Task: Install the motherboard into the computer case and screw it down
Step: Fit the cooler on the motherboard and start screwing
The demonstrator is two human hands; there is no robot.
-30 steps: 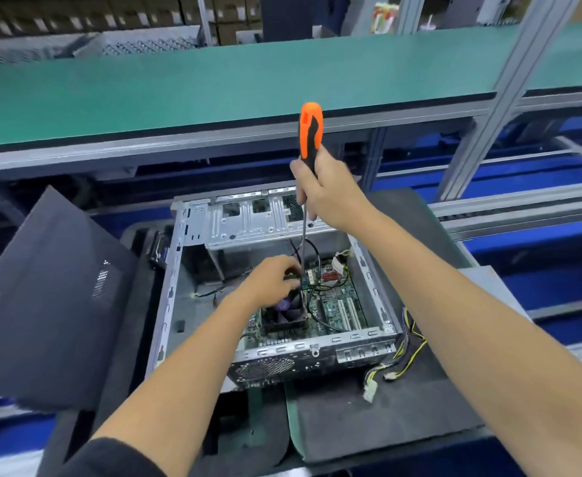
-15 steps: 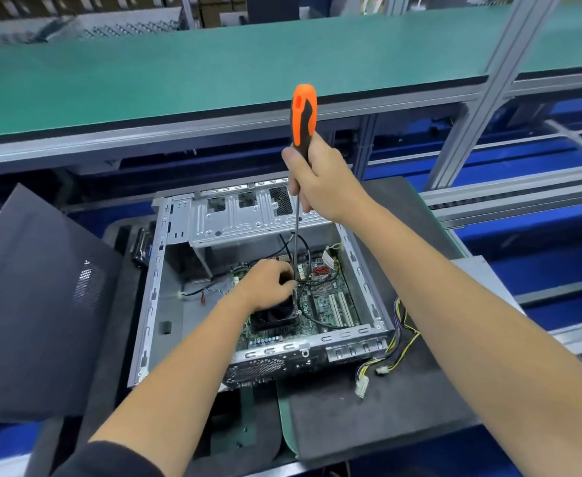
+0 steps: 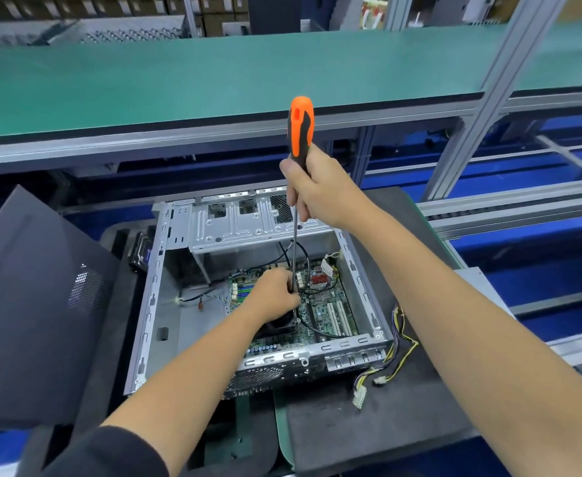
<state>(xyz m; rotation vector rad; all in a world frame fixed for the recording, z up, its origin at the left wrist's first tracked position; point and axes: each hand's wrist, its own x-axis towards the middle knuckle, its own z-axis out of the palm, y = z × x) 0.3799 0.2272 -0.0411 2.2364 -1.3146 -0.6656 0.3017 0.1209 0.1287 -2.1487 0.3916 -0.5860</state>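
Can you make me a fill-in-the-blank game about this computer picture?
1. The right hand grips a screwdriver with an ____ and black handle.
2. The left hand steadies the shaft above the green ____.
3. The metal case has its top ____.
4. Loose cables lie ____ the case.

Missing words: orange; motherboard; open; outside

R hand (image 3: 320,191) grips screwdriver (image 3: 299,132) upright | L hand (image 3: 274,294) on motherboard (image 3: 330,304)
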